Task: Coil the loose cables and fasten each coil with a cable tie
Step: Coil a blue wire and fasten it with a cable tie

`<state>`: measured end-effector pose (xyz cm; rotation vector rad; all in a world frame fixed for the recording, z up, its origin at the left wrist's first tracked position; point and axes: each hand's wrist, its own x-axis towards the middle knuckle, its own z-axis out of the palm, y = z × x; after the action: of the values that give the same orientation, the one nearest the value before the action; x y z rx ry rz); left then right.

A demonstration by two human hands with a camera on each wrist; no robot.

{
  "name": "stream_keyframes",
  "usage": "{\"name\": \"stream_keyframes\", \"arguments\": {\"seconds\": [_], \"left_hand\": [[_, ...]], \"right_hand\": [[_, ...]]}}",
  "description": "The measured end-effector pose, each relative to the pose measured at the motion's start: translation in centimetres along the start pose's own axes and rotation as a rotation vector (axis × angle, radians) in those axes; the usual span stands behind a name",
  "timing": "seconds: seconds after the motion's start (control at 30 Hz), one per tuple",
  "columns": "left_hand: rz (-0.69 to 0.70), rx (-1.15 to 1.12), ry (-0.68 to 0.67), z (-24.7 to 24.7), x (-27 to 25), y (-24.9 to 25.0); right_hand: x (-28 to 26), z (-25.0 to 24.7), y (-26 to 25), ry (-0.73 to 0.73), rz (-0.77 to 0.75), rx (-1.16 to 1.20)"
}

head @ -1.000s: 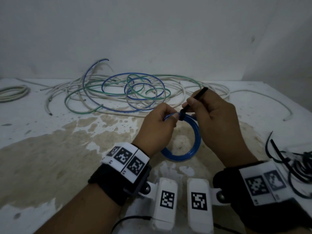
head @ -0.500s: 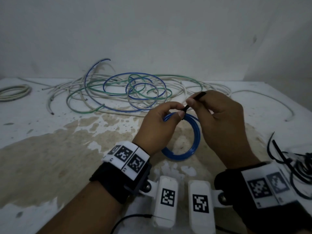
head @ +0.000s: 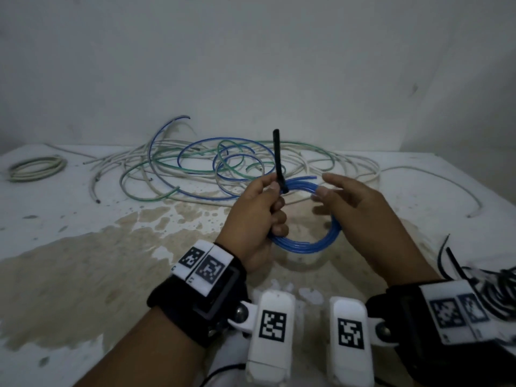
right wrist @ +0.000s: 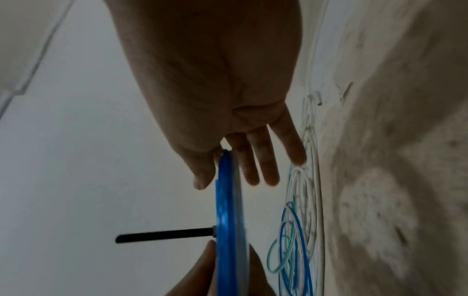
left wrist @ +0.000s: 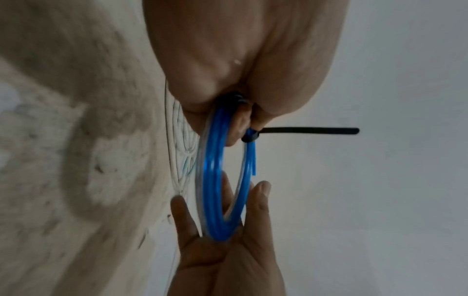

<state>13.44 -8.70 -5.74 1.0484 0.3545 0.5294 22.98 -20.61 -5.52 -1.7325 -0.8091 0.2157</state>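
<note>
A small blue cable coil hangs above the stained table, held upright between both hands. My left hand grips its left side, fingers curled round the strands just below the black cable tie. The tie is cinched round the coil and its tail sticks straight up. My right hand has straight fingers, and the coil's right side sits loosely in the gap between thumb and fingers. The left wrist view shows the coil and the tie's tail. In the right wrist view the coil is edge-on beside the tie.
A tangle of loose white, green and blue cables lies at the back of the table. A coiled white cable sits at the far left. Black cables or ties lie by my right wrist. A wall stands close behind.
My right hand has let go of the tie's tail, opened and moved to the coil's right side. The tail now stands straight up. My left hand still holds the coil.
</note>
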Motion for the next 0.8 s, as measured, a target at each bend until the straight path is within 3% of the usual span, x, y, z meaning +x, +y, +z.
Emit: {"name": "stream_keyframes", "arguments": {"seconds": [0.1, 0.23, 0.57, 0.7, 0.8], "left_hand": [[-0.004, -0.058, 0.036, 0.1, -0.3, 0.2], [-0.010, 0.291, 0.030, -1.0, -1.4, 1.0], [-0.048, 0.493, -0.109, -6.7, -5.0, 5.3], [0.027, 0.451, 0.031, -9.6, -7.1, 6.0], [0.078, 0.307, 0.241, -13.0, -8.3, 7.5]], "right_hand": [[-0.1, 0.6, -0.4, -0.005, 0.069, 0.196], [0.6, 0.8, -0.6, 0.004, 0.113, 0.242], [2.1, 3.2, -3.9, -0.523, 0.275, 0.215], [2.6, 7.4, -5.8, -0.569, 0.240, 0.216], [3.2, 11.3, -7.0, -0.425, 0.229, 0.247]]}}
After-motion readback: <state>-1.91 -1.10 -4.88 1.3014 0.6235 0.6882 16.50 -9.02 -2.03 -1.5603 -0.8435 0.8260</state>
